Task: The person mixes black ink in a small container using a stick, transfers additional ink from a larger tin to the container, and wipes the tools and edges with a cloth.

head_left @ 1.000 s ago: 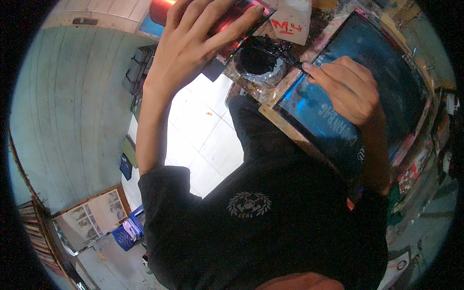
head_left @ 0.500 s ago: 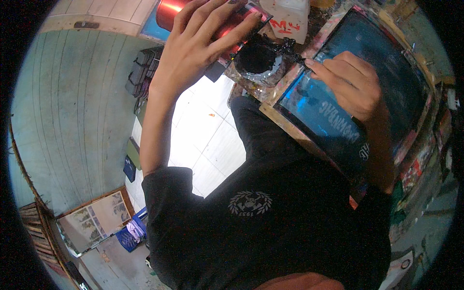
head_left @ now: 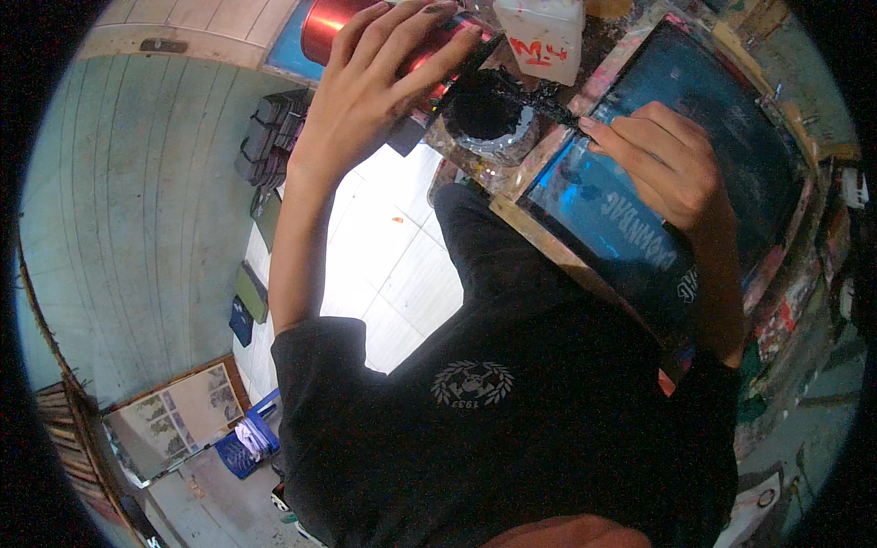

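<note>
At the top of the view, my left hand (head_left: 361,114) is wrapped over a shiny red can (head_left: 324,35), which lies tilted on its side. Its dark mouth end points right, close above a round tub (head_left: 512,149) with a grey-smeared wall and black, ink-like paste inside. My right hand (head_left: 671,169) pinches the end of a thin stirring stick (head_left: 555,108) thickly coated in black. The stick's far end reaches over the tub; where it meets the paste is hard to make out against the black.
A framed printing screen (head_left: 603,205) with blue mesh and pale lettering lies under my right forearm. Beyond the tub stands a white plastic bottle (head_left: 546,36) with red marks. Tiled floor (head_left: 388,274) shows below my left arm; dark folded cloth (head_left: 269,137) is stacked by the wall.
The black-coated stick has shifted slightly left, further over the tub. The can's mouth sits slightly further left. Both hands keep their holds.
</note>
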`<move>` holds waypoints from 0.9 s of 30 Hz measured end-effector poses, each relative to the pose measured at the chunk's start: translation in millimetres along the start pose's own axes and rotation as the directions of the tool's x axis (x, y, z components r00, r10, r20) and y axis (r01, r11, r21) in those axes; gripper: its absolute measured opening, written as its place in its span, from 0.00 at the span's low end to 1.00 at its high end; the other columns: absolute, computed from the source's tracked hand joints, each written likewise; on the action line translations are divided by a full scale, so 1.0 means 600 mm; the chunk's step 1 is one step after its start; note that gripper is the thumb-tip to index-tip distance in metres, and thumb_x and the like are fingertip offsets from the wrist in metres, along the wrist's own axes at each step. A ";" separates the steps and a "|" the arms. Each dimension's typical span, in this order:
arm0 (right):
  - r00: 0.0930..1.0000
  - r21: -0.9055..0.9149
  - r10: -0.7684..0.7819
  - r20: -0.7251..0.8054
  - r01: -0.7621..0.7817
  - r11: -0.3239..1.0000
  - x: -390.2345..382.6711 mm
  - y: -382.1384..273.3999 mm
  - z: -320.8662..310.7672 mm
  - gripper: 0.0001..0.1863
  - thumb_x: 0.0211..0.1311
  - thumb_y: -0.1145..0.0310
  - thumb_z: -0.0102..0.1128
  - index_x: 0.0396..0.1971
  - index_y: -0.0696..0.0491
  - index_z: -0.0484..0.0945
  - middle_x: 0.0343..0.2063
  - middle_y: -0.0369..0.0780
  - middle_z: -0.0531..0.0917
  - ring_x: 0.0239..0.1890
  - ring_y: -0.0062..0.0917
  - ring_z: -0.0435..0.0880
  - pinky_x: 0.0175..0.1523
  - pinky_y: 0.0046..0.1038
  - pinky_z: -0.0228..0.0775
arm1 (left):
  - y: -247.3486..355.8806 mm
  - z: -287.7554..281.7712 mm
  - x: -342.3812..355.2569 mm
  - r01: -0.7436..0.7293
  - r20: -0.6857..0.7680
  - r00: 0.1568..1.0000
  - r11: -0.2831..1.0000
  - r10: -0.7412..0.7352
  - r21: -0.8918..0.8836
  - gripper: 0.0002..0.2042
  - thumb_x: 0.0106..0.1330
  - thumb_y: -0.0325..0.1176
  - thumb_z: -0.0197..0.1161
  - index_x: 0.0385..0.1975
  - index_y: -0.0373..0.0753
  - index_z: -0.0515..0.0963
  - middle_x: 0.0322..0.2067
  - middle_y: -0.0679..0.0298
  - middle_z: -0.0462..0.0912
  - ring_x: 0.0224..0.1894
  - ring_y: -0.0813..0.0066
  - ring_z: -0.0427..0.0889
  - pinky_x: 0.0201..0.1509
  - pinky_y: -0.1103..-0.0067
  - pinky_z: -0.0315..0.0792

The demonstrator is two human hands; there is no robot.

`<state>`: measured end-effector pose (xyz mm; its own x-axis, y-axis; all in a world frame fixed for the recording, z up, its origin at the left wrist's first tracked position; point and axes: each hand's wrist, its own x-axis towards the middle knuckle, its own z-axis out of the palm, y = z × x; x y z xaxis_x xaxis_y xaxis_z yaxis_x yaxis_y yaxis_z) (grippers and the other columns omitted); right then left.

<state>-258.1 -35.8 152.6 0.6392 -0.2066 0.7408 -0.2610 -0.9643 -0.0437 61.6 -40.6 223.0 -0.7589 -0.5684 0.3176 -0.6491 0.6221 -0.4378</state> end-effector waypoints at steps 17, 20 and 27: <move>0.991 0.013 0.132 -0.006 -0.131 0.991 -0.021 -0.011 0.051 0.19 0.51 0.74 0.65 0.46 0.59 0.84 0.33 0.41 0.84 0.39 0.34 0.84 0.47 0.33 0.80 | -0.004 0.021 -0.011 0.075 -0.115 0.990 0.997 -0.077 -0.023 0.33 0.55 0.33 0.70 0.66 0.58 0.74 0.62 0.63 0.75 0.65 0.60 0.72 0.69 0.61 0.62; 0.988 0.054 0.152 -0.024 -0.150 0.987 -0.009 -0.021 0.054 0.18 0.49 0.77 0.69 0.43 0.61 0.83 0.31 0.41 0.83 0.34 0.33 0.83 0.40 0.32 0.78 | -0.003 0.025 -0.011 0.082 -0.152 0.984 0.996 -0.088 -0.046 0.35 0.53 0.31 0.70 0.66 0.56 0.74 0.61 0.62 0.75 0.66 0.59 0.71 0.70 0.60 0.61; 0.986 0.061 0.161 -0.036 -0.159 0.985 -0.013 -0.018 0.055 0.17 0.48 0.81 0.73 0.41 0.62 0.83 0.31 0.42 0.83 0.31 0.33 0.82 0.35 0.32 0.76 | -0.009 0.027 -0.013 0.145 -0.149 0.977 0.988 -0.151 -0.052 0.35 0.52 0.30 0.71 0.66 0.52 0.73 0.62 0.61 0.74 0.66 0.58 0.71 0.70 0.60 0.60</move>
<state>-236.3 -29.1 125.1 0.5620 -0.3531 0.7480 -0.3147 -0.9276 -0.2014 71.9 -48.5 209.1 -0.6514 -0.5694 0.5015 -0.7539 0.5607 -0.3425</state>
